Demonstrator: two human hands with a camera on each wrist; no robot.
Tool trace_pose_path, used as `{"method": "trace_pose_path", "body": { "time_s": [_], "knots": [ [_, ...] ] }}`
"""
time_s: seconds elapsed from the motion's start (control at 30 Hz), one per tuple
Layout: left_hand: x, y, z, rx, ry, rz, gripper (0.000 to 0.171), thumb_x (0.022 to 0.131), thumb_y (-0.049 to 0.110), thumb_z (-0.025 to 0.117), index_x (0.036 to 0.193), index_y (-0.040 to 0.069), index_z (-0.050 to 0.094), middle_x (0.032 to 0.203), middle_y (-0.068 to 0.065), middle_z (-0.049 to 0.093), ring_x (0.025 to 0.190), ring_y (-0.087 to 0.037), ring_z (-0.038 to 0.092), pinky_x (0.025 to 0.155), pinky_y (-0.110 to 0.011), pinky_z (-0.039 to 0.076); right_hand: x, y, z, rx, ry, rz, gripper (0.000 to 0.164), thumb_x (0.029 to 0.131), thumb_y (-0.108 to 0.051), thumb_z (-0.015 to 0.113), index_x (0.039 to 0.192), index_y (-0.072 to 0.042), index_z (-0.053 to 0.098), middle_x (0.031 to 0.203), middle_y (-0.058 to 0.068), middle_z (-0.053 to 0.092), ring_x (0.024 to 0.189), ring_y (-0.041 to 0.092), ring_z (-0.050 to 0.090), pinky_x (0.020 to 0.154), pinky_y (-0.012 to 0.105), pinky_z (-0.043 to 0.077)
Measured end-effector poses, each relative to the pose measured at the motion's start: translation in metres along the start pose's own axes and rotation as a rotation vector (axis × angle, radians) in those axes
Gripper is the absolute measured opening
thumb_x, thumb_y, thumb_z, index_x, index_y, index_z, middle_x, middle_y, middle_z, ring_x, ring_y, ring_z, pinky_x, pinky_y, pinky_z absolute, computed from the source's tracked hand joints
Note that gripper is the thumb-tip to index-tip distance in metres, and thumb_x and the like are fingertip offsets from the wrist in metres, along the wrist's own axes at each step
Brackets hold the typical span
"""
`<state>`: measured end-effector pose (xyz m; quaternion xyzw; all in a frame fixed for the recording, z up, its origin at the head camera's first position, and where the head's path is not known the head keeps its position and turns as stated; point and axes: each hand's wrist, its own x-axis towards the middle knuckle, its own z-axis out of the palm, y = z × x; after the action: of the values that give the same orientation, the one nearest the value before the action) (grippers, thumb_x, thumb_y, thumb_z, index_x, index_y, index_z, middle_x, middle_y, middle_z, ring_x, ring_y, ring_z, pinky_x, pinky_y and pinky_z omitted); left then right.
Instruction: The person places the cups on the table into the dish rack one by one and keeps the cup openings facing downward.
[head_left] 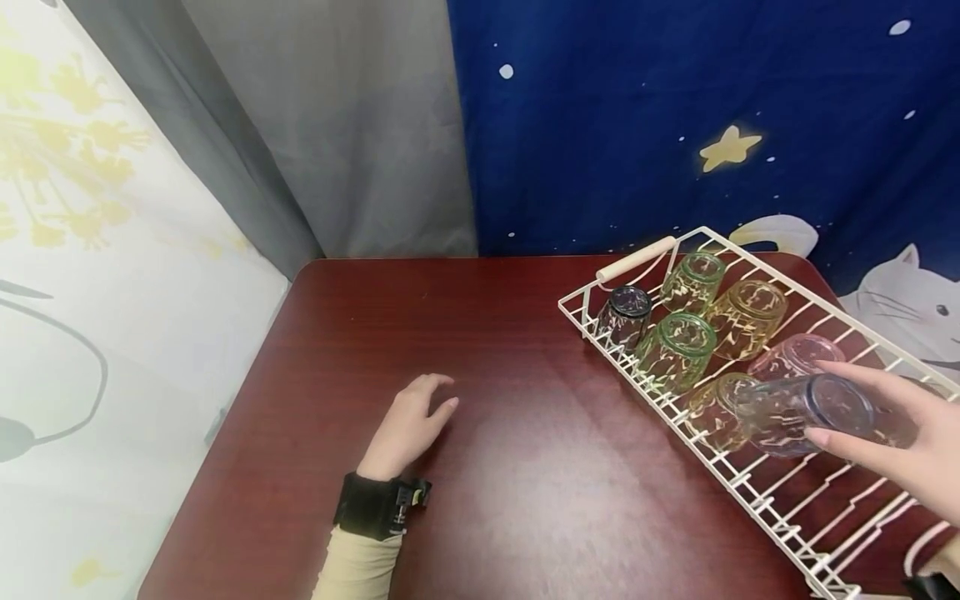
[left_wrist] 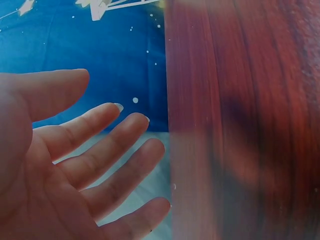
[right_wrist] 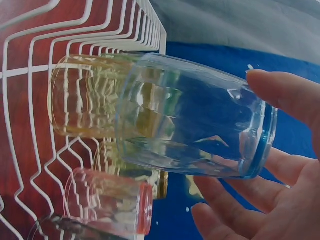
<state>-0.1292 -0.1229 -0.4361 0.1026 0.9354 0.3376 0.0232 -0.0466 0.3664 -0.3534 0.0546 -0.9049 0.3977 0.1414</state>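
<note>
My right hand (head_left: 911,433) grips a clear blue-tinted drinking glass (head_left: 783,408) near its thick base, thumb on one side and fingers on the other. The glass (right_wrist: 195,115) is tilted over the white wire rack (head_left: 716,471), close to an upside-down amber glass (right_wrist: 82,97). A pink glass (head_left: 802,354) stands behind it. Two green glasses (head_left: 675,350), another amber glass (head_left: 750,312) and a dark grey glass (head_left: 626,312) also stand upside down in the rack. My left hand (head_left: 405,425) holds nothing over the table, fingers relaxed and slightly bent (left_wrist: 95,155).
The rack has a pale handle (head_left: 636,258) at its far end and stands on the right of the dark red table (head_left: 480,333). Grey curtain (head_left: 345,125) and blue star-patterned cloth (head_left: 600,125) hang behind the table. A white patterned cloth (head_left: 112,333) hangs at left.
</note>
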Motion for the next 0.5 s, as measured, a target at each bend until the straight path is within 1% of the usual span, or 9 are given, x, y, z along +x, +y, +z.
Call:
{"method": "trace_pose_path", "body": {
  "time_s": [0.17,0.23,0.27,0.3,0.33,0.4,0.47,0.5],
  "knots": [
    [0.000,-0.003,-0.001,0.004,0.007,-0.014,0.035,0.095,0.027,0.060,0.126,0.012,0.060,0.128,-0.005,0.062,0.126,-0.023,0.056,0.104,-0.044,0.046,-0.011,0.013,-0.002,0.056,0.073,-0.071,0.086,0.061,0.024,0.071,0.132,-0.022,0.057,0.108,-0.037,0.056,0.089,-0.022,0.055,0.060,0.001,0.044],
    [0.000,-0.005,-0.001,0.010,0.008,-0.018,0.034,0.095,0.027,0.061,0.126,0.012,0.060,0.128,-0.005,0.063,0.125,-0.023,0.056,0.104,-0.044,0.046,-0.015,0.019,-0.003,0.082,0.083,-0.089,0.088,0.058,0.027,0.069,0.131,-0.020,0.057,0.108,-0.035,0.059,0.088,-0.020,0.057,0.060,0.002,0.044],
    [0.000,-0.005,-0.001,0.015,0.007,-0.019,0.034,0.095,0.027,0.061,0.126,0.012,0.060,0.127,-0.005,0.063,0.125,-0.023,0.057,0.104,-0.044,0.047,-0.016,0.022,-0.003,0.111,0.083,-0.110,0.088,0.056,0.029,0.067,0.130,-0.017,0.057,0.108,-0.032,0.061,0.089,-0.019,0.058,0.063,0.001,0.045],
    [0.000,-0.006,-0.001,0.018,0.005,-0.020,0.034,0.095,0.027,0.061,0.126,0.011,0.060,0.127,-0.005,0.063,0.125,-0.023,0.057,0.104,-0.044,0.047,-0.016,0.025,-0.002,0.143,0.086,-0.131,0.087,0.054,0.032,0.065,0.129,-0.010,0.058,0.110,-0.027,0.063,0.091,-0.016,0.060,0.067,0.001,0.046],
    [0.000,-0.007,0.000,0.023,0.003,-0.015,0.034,0.095,0.027,0.061,0.126,0.011,0.060,0.127,-0.006,0.063,0.124,-0.024,0.057,0.103,-0.044,0.047,-0.018,0.028,-0.002,0.152,0.089,-0.139,0.087,0.052,0.034,0.064,0.129,-0.006,0.057,0.110,-0.026,0.064,0.091,-0.015,0.062,0.069,0.001,0.047],
    [0.000,-0.008,0.000,0.036,-0.002,-0.012,0.035,0.095,0.027,0.060,0.126,0.010,0.060,0.126,-0.007,0.063,0.122,-0.024,0.058,0.102,-0.045,0.048,-0.021,0.033,-0.003,0.187,0.093,-0.141,0.086,0.051,0.035,0.062,0.128,-0.001,0.057,0.108,-0.024,0.067,0.092,-0.013,0.063,0.074,0.001,0.047],
    [-0.001,-0.008,0.001,0.045,-0.008,-0.010,0.035,0.095,0.027,0.060,0.126,0.010,0.060,0.126,-0.007,0.063,0.121,-0.024,0.059,0.101,-0.044,0.049,-0.024,0.038,-0.004,0.175,0.098,-0.127,0.086,0.051,0.035,0.063,0.129,0.000,0.056,0.106,-0.026,0.067,0.090,-0.014,0.063,0.074,0.000,0.047],
    [-0.001,-0.008,0.002,0.048,-0.011,-0.010,0.036,0.095,0.027,0.061,0.126,0.010,0.059,0.125,-0.008,0.063,0.121,-0.024,0.059,0.100,-0.044,0.049,-0.026,0.041,-0.006,0.154,0.096,-0.109,0.087,0.052,0.033,0.065,0.130,-0.003,0.056,0.105,-0.029,0.066,0.089,-0.016,0.063,0.072,0.000,0.047]
  ]
}}
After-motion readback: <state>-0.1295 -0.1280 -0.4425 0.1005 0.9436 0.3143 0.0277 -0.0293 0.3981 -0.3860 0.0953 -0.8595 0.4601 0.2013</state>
